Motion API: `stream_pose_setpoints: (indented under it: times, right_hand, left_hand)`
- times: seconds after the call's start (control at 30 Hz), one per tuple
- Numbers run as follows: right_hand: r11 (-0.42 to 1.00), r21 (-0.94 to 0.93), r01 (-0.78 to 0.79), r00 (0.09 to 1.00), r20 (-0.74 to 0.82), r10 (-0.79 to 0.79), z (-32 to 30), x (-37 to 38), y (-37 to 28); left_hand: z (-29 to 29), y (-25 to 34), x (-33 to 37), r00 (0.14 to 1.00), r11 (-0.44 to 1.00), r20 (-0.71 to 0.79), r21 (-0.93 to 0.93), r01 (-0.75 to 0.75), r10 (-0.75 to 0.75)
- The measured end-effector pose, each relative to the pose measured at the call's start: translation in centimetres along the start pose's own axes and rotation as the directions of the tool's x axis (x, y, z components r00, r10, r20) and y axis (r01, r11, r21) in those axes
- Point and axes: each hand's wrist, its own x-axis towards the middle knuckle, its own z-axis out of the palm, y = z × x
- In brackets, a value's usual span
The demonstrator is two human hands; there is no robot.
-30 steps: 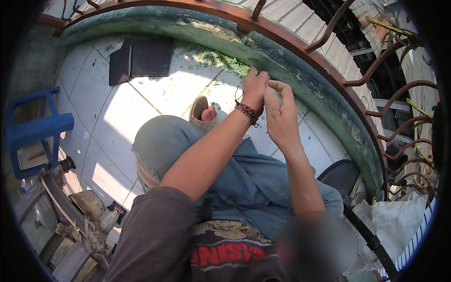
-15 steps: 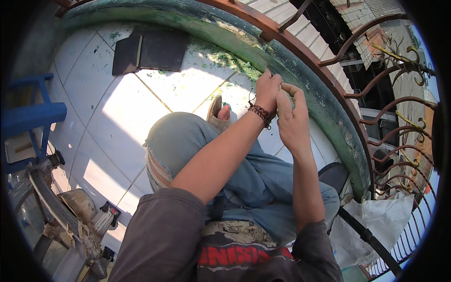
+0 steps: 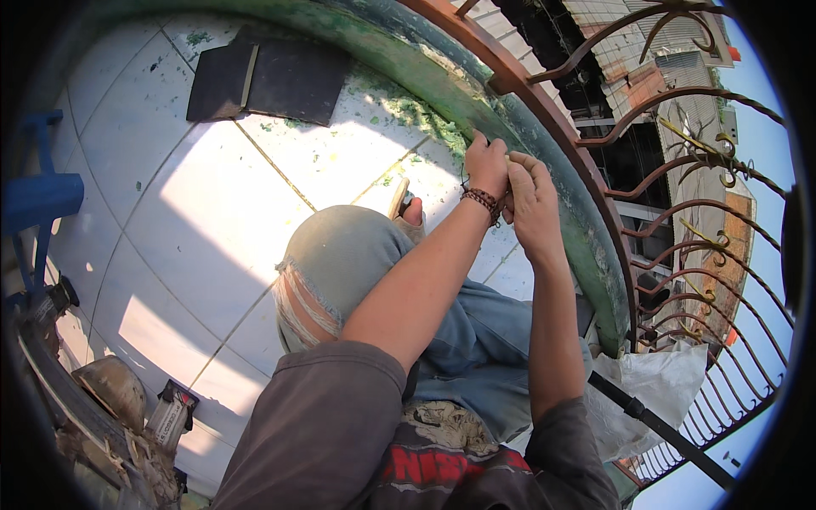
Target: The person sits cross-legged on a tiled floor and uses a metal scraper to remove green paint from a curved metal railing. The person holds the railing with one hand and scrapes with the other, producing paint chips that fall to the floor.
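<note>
Your left hand (image 3: 487, 164) was curled near the low green wall (image 3: 595, 259), which bent round in front of you beneath the reddish railing (image 3: 557, 104); your right hand (image 3: 534, 200) was close beside it, fingers bent, thumb raised; whether either grasped anything, you could not tell, the fingers hiding it; green flakes (image 3: 429, 117) lay along the wall's foot on white tiles (image 3: 212, 195), near a dark panel (image 3: 293, 81).
</note>
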Motion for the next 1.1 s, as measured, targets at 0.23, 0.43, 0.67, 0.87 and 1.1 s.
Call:
stream_pose_setpoints:
  times: [0.23, 0.43, 0.67, 0.87, 1.1]
  right_hand:
    - [0.990, -0.102, 0.100, 0.995, -0.022, -0.102, 1.2, 1.5, 2.3]
    - [0.995, -0.096, 0.028, 0.999, -0.022, -0.030, 1.3, 1.7, 0.8]
    - [0.987, -0.130, 0.097, 0.992, -0.063, -0.106, 0.6, 2.0, 0.5]
    - [0.984, -0.131, 0.125, 0.989, -0.059, -0.134, 1.5, 1.2, -0.1]
    - [0.993, -0.061, 0.103, 0.994, -0.035, -0.105, 1.1, 2.1, 0.2]
  left_hand:
    - [-1.1, 0.1, 1.0, 0.999, 0.997, 0.032, 0.071, -0.028, 0.026]
    - [-1.3, 1.8, 0.7, 0.983, 0.968, -0.018, -0.180, 0.174, -0.181]
    - [-0.4, 3.1, -0.4, 0.996, 0.983, 0.004, -0.161, 0.089, -0.090]
    - [-0.7, 1.0, 1.0, 0.997, 0.992, -0.012, 0.093, -0.081, 0.083]
    - [-0.5, 2.9, 0.5, 0.975, 0.956, 0.001, 0.198, -0.218, 0.222]
